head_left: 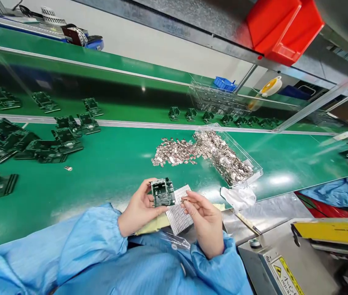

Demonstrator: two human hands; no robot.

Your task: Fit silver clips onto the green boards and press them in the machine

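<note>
The left hand (140, 208) grasps a green circuit-board assembly (163, 193). The right hand (204, 216), just beside the assembly, pinches a piece (184, 200) too small to identify. A ridged silver sheet (180, 217) lies between the hands. Beyond both hands, loose metal parts (174, 152) and a clear tray (256, 175) rest on the green surface (125, 151).

Red bin (280, 30) at metal shelf (204, 18); blue basket (224, 84) lower; yellow-and-white roll (271, 86) right of basket. Warning label (287, 275) lower right.

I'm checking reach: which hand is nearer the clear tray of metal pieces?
Right. The right hand is in front of the clear tray, apart from it; the left hand is farther off, to the left.
</note>
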